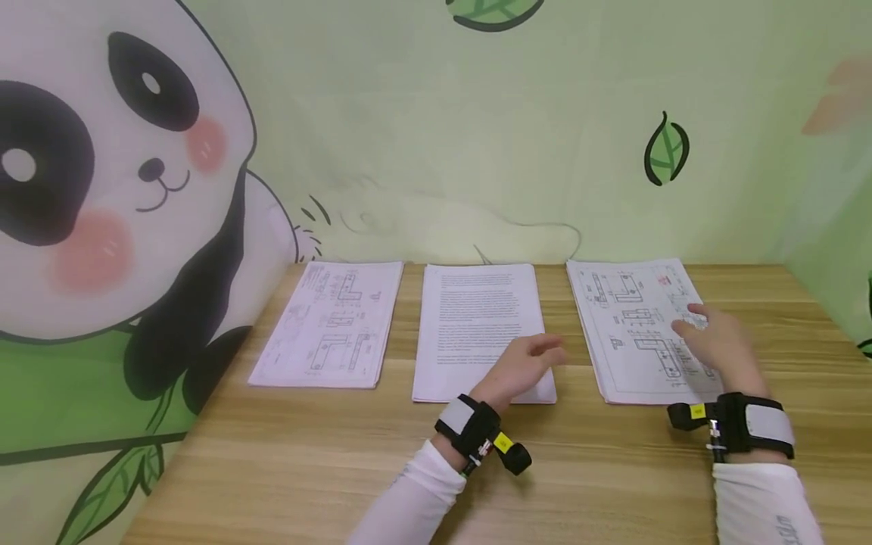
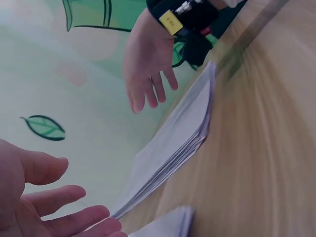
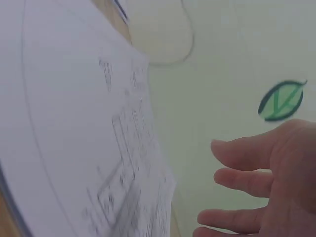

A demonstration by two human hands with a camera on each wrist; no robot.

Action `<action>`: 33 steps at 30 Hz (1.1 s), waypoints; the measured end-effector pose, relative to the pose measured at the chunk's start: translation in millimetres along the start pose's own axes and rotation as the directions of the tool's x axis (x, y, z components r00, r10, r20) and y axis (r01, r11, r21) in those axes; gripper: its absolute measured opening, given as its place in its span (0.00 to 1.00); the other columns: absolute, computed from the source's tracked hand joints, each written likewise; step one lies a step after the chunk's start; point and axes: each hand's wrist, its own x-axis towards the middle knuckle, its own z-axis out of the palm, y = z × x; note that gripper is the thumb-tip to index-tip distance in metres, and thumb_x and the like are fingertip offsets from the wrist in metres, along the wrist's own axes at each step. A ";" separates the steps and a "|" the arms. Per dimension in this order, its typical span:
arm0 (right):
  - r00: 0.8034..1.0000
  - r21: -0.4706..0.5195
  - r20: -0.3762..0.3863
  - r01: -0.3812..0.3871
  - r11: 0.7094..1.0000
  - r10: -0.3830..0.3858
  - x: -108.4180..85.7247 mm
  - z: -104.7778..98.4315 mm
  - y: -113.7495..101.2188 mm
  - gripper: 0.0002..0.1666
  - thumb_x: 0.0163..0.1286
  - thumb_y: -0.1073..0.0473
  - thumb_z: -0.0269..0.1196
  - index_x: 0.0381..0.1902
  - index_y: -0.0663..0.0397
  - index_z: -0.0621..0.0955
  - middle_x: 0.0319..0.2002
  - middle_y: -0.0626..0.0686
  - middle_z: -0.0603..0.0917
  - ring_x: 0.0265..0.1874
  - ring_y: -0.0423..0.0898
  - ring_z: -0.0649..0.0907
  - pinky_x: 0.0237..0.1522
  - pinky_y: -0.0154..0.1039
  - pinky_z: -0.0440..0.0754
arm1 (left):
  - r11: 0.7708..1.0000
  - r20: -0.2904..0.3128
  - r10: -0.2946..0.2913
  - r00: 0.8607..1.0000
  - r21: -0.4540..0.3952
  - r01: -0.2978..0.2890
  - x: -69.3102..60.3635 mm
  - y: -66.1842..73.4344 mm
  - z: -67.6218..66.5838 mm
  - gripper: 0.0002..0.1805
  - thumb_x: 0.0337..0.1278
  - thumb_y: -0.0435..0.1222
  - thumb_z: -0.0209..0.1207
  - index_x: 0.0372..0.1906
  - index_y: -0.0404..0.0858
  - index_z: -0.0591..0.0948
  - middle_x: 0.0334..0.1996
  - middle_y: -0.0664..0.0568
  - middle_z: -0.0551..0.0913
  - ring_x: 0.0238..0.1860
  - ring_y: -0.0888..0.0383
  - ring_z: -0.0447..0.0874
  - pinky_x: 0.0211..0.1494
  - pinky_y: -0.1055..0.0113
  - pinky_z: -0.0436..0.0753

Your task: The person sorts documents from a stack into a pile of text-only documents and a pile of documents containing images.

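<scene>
Three stacks of paper lie side by side on a wooden table. My left hand (image 1: 521, 369) hovers over the lower right of the middle stack (image 1: 477, 325), which is printed with lines of text; its fingers (image 2: 69, 190) are spread and hold nothing. My right hand (image 1: 724, 344) is above the right edge of the right stack (image 1: 613, 363), whose top sheet carries technical drawings. In the right wrist view the fingers (image 3: 242, 153) are extended, apart from the sheet (image 3: 64, 108). The left stack (image 1: 289, 356) also shows drawings and stands untouched.
The wooden table (image 1: 286, 462) meets a pale green wall (image 1: 436, 136) behind the stacks. A large panda picture (image 1: 136, 166) covers the left side. Strips of bare wood separate the stacks. A band with a small camera sits on each wrist.
</scene>
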 end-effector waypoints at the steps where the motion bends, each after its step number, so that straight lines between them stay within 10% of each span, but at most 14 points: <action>1: 1.000 0.003 -0.011 0.020 1.000 -0.020 0.2 2.2 -5.3 0.41 0.78 0.44 0.45 0.74 0.70 0.56 0.68 0.83 0.58 0.63 0.80 0.63 0.58 0.75 0.66 | 1.000 -0.009 0.005 1.000 -0.001 -0.005 -0.9 -0.2 -5.9 0.26 0.70 0.49 0.53 0.67 0.42 0.75 0.65 0.52 0.79 0.68 0.56 0.74 0.70 0.59 0.72; 18: 0.951 0.098 -0.155 0.284 0.954 -0.267 -13.5 46.8 -78.8 0.27 0.77 0.54 0.51 0.67 0.64 0.72 0.64 0.73 0.74 0.63 0.70 0.74 0.59 0.64 0.75 | 0.984 -0.150 0.138 0.979 0.134 -0.119 -31.8 -1.3 -99.5 0.22 0.73 0.43 0.52 0.66 0.42 0.75 0.65 0.46 0.79 0.66 0.49 0.77 0.69 0.51 0.75; 33: 0.911 0.100 -0.193 0.389 0.916 -0.365 -22.9 86.1 -129.4 0.23 0.76 0.57 0.51 0.64 0.59 0.76 0.62 0.63 0.80 0.61 0.62 0.79 0.57 0.57 0.78 | 0.988 -0.330 0.072 0.941 0.156 -0.021 -65.5 -23.5 -185.2 0.24 0.73 0.48 0.51 0.69 0.45 0.72 0.66 0.48 0.77 0.69 0.50 0.73 0.73 0.51 0.71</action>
